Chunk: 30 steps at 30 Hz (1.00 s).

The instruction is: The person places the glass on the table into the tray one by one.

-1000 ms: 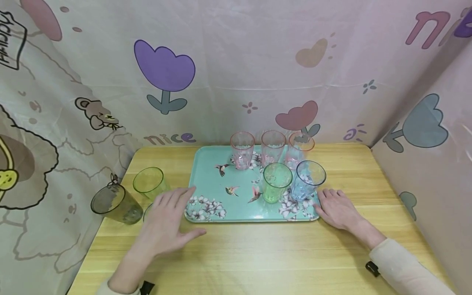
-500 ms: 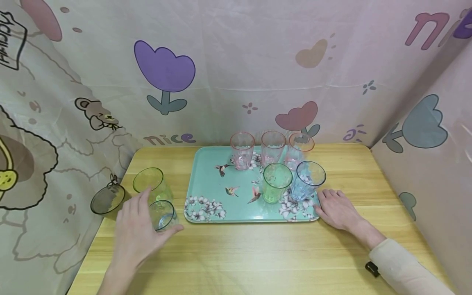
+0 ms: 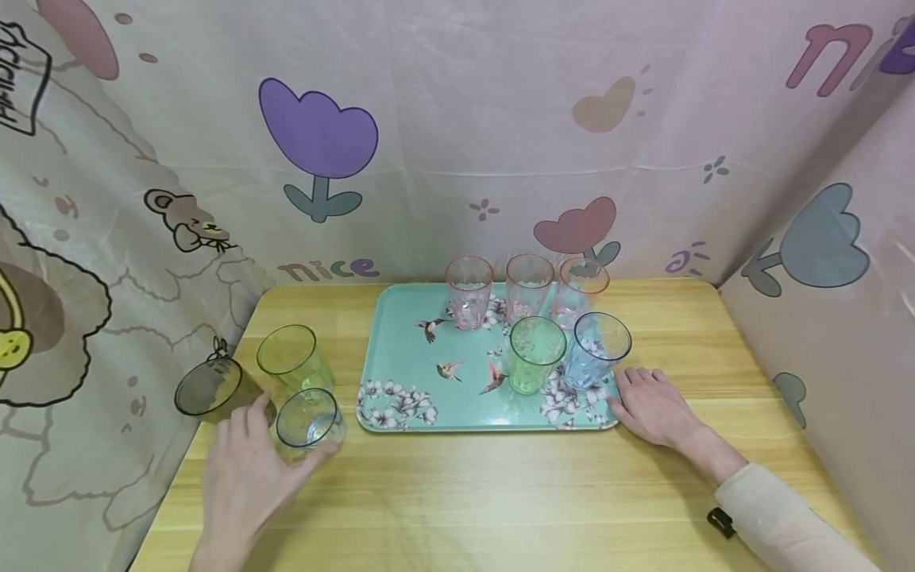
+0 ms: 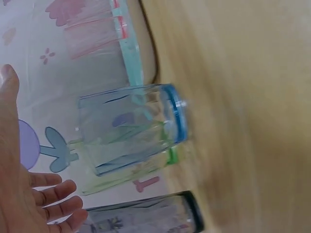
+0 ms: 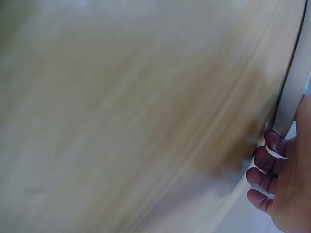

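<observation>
My left hand lies open on the table, fingers spread just left of a clear blue-rimmed glass, thumb reaching under its near side. In the left wrist view the palm stands apart from that glass. Behind it stand a green glass and a dark grey glass. My right hand rests flat on the table at the front right corner of a teal tray. A green glass, a blue glass and three pink glasses stand on the tray.
The wooden table is walled by printed curtains at the back, left and right. The dark grey glass sits at the table's left edge against the curtain. The right wrist view shows fingers beside the tray rim.
My left hand has swung left from the tray's front left corner to the glasses beside the tray and now sits against the blue-rimmed one. The right hand has stayed put.
</observation>
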Each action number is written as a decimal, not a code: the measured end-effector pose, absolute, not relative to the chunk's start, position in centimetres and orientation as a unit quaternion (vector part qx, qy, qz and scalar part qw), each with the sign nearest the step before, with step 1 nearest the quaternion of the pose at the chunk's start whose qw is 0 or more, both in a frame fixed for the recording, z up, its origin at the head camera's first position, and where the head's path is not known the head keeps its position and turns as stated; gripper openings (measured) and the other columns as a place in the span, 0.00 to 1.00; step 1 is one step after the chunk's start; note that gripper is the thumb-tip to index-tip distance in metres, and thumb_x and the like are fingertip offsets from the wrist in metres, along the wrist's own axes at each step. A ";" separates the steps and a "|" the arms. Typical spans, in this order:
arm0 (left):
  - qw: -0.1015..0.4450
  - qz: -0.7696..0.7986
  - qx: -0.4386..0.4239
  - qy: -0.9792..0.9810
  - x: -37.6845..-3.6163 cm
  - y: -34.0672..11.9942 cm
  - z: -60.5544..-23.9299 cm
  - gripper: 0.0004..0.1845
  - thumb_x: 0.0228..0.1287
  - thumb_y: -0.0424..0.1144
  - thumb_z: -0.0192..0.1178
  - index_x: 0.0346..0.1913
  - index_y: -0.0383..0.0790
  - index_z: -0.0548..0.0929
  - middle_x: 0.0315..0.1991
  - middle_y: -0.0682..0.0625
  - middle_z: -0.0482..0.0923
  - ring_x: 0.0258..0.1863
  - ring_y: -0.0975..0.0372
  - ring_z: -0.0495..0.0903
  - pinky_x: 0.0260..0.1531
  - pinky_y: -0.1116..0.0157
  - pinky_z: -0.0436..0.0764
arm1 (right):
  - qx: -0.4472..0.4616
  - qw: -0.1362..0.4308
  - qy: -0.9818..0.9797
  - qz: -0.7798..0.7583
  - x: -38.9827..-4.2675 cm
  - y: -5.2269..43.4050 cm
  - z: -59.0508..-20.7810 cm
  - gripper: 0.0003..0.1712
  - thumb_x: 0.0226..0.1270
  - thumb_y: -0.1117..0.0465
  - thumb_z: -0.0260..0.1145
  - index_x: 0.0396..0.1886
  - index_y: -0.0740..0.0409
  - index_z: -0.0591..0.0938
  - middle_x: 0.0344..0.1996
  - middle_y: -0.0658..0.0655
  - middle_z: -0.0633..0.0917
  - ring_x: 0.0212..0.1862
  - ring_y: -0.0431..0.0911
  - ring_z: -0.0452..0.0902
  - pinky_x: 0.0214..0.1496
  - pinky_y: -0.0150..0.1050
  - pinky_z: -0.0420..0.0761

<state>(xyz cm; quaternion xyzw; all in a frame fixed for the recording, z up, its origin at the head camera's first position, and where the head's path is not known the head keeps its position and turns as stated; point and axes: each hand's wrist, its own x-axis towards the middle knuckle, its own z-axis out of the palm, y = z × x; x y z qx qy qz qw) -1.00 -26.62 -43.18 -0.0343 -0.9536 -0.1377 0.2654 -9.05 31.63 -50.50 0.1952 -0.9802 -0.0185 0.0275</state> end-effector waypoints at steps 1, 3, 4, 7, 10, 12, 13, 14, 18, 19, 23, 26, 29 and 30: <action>0.268 -0.136 -0.035 -0.953 -1.0 -26.7 -43.5 0.71 0.37 0.88 0.64 0.60 0.18 0.76 0.45 0.22 0.81 0.39 0.32 0.80 0.35 0.42 0.76 | 0.195 0.027 -0.980 -0.017 -9.1 31.6 -50.5 0.27 0.76 0.47 0.60 0.55 0.69 0.80 0.46 0.66 0.85 0.52 0.61 0.82 0.54 0.58 0.77; 0.277 -0.132 -0.037 -0.951 -0.9 -26.8 -44.0 0.71 0.38 0.89 0.62 0.59 0.18 0.77 0.43 0.23 0.82 0.37 0.34 0.80 0.31 0.43 0.76 | 0.194 0.027 -0.981 -0.015 -9.0 31.6 -50.5 0.26 0.75 0.48 0.60 0.54 0.69 0.80 0.46 0.66 0.85 0.52 0.61 0.82 0.54 0.58 0.77; 0.283 -0.128 -0.039 -0.950 -0.8 -26.8 -44.3 0.72 0.39 0.91 0.59 0.58 0.18 0.77 0.41 0.23 0.82 0.35 0.34 0.80 0.30 0.44 0.75 | 0.193 0.027 -0.981 -0.013 -9.0 31.6 -50.5 0.26 0.75 0.48 0.60 0.53 0.68 0.80 0.45 0.65 0.85 0.52 0.61 0.82 0.54 0.58 0.77; 0.287 -0.120 -0.036 -0.950 -0.6 -26.9 -44.9 0.71 0.39 0.91 0.59 0.54 0.16 0.78 0.37 0.24 0.81 0.31 0.35 0.79 0.24 0.47 0.74 | 0.193 0.027 -0.981 -0.010 -9.0 31.5 -50.5 0.24 0.75 0.48 0.60 0.50 0.67 0.80 0.44 0.65 0.85 0.51 0.61 0.82 0.53 0.58 0.77; 0.248 -0.114 -0.010 -0.962 -0.4 -26.9 -45.2 0.68 0.36 0.86 0.67 0.50 0.15 0.77 0.36 0.23 0.80 0.29 0.36 0.78 0.23 0.48 0.73 | 0.193 0.027 -0.981 -0.009 -9.0 31.6 -50.5 0.24 0.75 0.48 0.60 0.51 0.68 0.80 0.45 0.65 0.85 0.52 0.61 0.82 0.53 0.58 0.77; 0.213 -0.110 0.012 -0.971 -0.2 -26.9 -45.3 0.64 0.36 0.81 0.72 0.47 0.15 0.77 0.34 0.24 0.80 0.29 0.37 0.77 0.23 0.49 0.73 | 0.193 0.026 -0.981 -0.008 -9.0 31.6 -50.5 0.25 0.75 0.48 0.60 0.52 0.68 0.80 0.45 0.66 0.85 0.53 0.62 0.82 0.54 0.58 0.77; 0.194 -0.110 0.025 -0.975 -0.1 -26.8 -45.4 0.62 0.36 0.80 0.74 0.46 0.16 0.76 0.34 0.24 0.79 0.30 0.38 0.77 0.24 0.50 0.73 | 0.193 0.026 -0.981 -0.007 -9.0 31.6 -50.5 0.26 0.75 0.48 0.60 0.53 0.69 0.80 0.46 0.66 0.85 0.53 0.62 0.82 0.54 0.59 0.77; 0.177 -0.108 0.034 -0.978 0.0 -26.8 -45.4 0.61 0.38 0.79 0.73 0.46 0.16 0.76 0.35 0.24 0.79 0.31 0.39 0.77 0.25 0.50 0.74 | 0.193 0.025 -0.981 -0.007 -9.0 31.6 -50.5 0.26 0.75 0.48 0.60 0.53 0.69 0.80 0.46 0.66 0.85 0.53 0.62 0.82 0.55 0.59 0.77; 0.126 -0.108 0.061 -0.984 0.1 -26.7 -45.7 0.62 0.44 0.80 0.70 0.49 0.14 0.75 0.40 0.20 0.79 0.37 0.35 0.78 0.33 0.44 0.78 | 0.192 0.024 -0.981 -0.008 -9.1 31.7 -50.6 0.27 0.75 0.48 0.60 0.54 0.70 0.80 0.47 0.67 0.85 0.54 0.63 0.82 0.55 0.59 0.77; 0.116 -0.109 0.065 -0.985 0.1 -26.6 -45.7 0.63 0.45 0.81 0.69 0.51 0.14 0.75 0.42 0.19 0.79 0.38 0.34 0.79 0.34 0.42 0.79 | 0.192 0.024 -0.981 -0.008 -9.1 31.7 -50.6 0.27 0.76 0.48 0.60 0.54 0.70 0.80 0.47 0.67 0.85 0.54 0.63 0.82 0.55 0.59 0.77; 0.086 -0.110 0.067 -0.988 -0.1 -26.8 -46.2 0.65 0.49 0.81 0.66 0.55 0.12 0.74 0.46 0.16 0.78 0.41 0.32 0.79 0.37 0.39 0.79 | 0.191 0.023 -0.981 -0.008 -9.1 31.7 -50.6 0.26 0.76 0.48 0.60 0.54 0.69 0.80 0.47 0.66 0.85 0.54 0.62 0.82 0.55 0.59 0.77; 0.074 -0.113 0.068 -0.988 -0.3 -27.0 -46.5 0.65 0.50 0.82 0.65 0.56 0.12 0.73 0.46 0.17 0.78 0.41 0.33 0.79 0.36 0.39 0.79 | 0.191 0.022 -0.981 -0.006 -9.1 31.7 -50.6 0.26 0.76 0.48 0.60 0.54 0.69 0.80 0.47 0.67 0.85 0.55 0.63 0.82 0.56 0.59 0.77; 0.081 -0.113 0.069 -0.988 -0.5 -27.0 -46.9 0.66 0.48 0.82 0.66 0.58 0.12 0.73 0.46 0.17 0.79 0.41 0.33 0.79 0.35 0.39 0.80 | 0.190 0.019 -0.982 -0.006 -9.1 31.7 -50.6 0.27 0.76 0.48 0.60 0.55 0.70 0.80 0.48 0.67 0.85 0.55 0.63 0.82 0.57 0.60 0.77; 0.084 -0.112 0.069 -0.988 -0.5 -27.0 -47.0 0.66 0.48 0.81 0.66 0.58 0.12 0.74 0.47 0.17 0.79 0.42 0.32 0.80 0.36 0.39 0.80 | 0.190 0.018 -0.982 -0.005 -9.1 31.7 -50.5 0.27 0.76 0.48 0.59 0.56 0.70 0.80 0.49 0.67 0.85 0.56 0.64 0.82 0.57 0.60 0.77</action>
